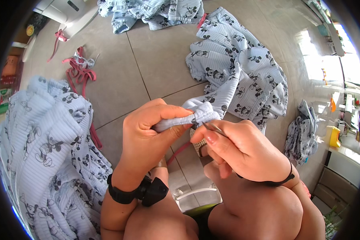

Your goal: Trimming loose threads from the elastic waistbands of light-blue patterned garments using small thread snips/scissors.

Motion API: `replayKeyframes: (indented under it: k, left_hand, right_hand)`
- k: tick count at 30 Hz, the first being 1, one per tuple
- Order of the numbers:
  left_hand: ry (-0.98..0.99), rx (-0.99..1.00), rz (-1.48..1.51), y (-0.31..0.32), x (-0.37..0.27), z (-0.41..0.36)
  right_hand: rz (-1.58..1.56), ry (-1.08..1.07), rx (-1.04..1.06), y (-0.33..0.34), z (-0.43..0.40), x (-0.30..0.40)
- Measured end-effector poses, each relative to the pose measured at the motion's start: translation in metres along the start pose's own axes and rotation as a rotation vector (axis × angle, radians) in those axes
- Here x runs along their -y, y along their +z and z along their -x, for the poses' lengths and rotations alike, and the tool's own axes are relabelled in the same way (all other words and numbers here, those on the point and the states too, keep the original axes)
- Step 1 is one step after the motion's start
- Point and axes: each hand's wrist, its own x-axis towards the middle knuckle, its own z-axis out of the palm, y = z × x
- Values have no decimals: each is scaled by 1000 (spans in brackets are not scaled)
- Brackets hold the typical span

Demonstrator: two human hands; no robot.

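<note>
Between thumb and fingers, my left hand (150, 132) pinches the folded, stitched edge of a light blue ribbed garment (219, 99) printed with a cartoon mouse. The rest of that garment trails forward and right onto the floor. Close to the pinched edge, my right hand (237, 147) grips a small pointed metal tool (215, 128); its tip is at the fabric, and its handle is hidden in my fingers. A short loose thread hangs below the edge. Whether the tip pierces the cloth I cannot tell.
Piles of the same printed fabric lie at the left (45, 129), top (156, 13) and right (303, 135). Tangled red ribbon (79, 70) rests on the tiled floor (117, 66). A white appliance base (78, 27) stands upper left. A shoe (198, 144) shows beneath my hands.
</note>
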Motion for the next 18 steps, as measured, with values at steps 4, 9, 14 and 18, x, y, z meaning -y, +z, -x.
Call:
replayKeyframes:
  k: [4,9,14,18]
  left_hand:
    - [-2,-28,-26,0,2,1]
    - [10,-28,6,1,1,1]
    - [4,-27,33,0,4,3]
    - [6,-21,50,0,3,2]
  right_hand:
    - [-82,141,73,4,-4,-5]
    - [-114,164,84,6,-7,-6]
    - [-128,210,98,6,-9,-4]
    - [-191,221,92,6,-8,-7]
